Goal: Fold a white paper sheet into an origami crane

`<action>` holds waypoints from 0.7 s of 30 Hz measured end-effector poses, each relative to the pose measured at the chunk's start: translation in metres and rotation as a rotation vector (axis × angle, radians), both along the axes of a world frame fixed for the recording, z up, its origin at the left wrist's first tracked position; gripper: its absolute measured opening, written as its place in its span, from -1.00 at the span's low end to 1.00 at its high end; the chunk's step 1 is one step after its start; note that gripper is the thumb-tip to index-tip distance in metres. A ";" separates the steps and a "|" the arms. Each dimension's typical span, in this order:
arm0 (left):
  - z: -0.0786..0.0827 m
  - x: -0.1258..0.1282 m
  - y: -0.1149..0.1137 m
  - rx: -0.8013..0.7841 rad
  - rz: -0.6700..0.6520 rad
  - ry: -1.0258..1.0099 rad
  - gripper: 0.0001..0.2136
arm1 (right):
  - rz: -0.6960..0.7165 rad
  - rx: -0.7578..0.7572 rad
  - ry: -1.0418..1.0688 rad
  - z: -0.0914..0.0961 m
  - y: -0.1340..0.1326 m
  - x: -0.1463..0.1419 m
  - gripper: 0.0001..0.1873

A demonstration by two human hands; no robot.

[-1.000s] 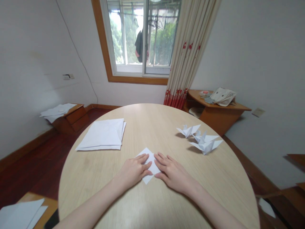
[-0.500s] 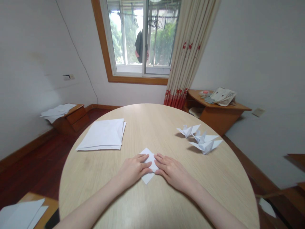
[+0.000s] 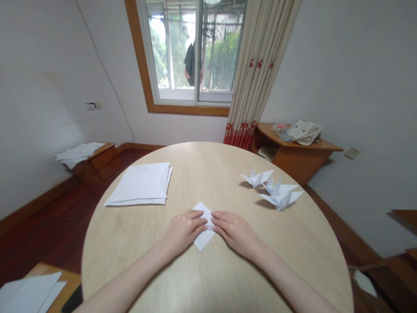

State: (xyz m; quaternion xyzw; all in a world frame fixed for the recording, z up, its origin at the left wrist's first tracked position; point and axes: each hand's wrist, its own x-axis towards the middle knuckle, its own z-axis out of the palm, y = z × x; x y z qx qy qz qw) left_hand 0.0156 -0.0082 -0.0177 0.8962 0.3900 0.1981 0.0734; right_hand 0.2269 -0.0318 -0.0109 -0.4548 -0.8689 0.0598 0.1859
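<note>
A small white folded paper square lies diamond-wise on the round wooden table, right in front of me. My left hand rests on its left half with fingers stretched flat and together, pressing the paper down. From the other side my right hand lies flat on the right half, fingers out, tips meeting the left hand's near the paper's middle. Only the top and bottom corners of the paper show.
A stack of white paper sheets lies at the table's back left. Three folded paper cranes stand at the right. A low wooden cabinet is on the floor at left, a corner shelf at right, more paper at bottom left.
Both hands have slid a little closer together over the folded paper, and the fingertips now nearly touch. The paper has stayed in place.
</note>
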 end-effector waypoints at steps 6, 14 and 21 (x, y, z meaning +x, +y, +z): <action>0.002 0.005 -0.002 0.014 0.018 -0.019 -0.81 | -0.010 0.021 0.019 -0.001 0.000 -0.003 -0.68; -0.001 0.009 -0.005 0.008 0.086 -0.073 -0.86 | -0.069 0.036 0.036 -0.004 -0.001 -0.012 -0.72; -0.001 0.012 -0.005 -0.014 0.104 -0.093 -0.90 | -0.124 -0.008 0.046 -0.006 -0.002 -0.019 -0.74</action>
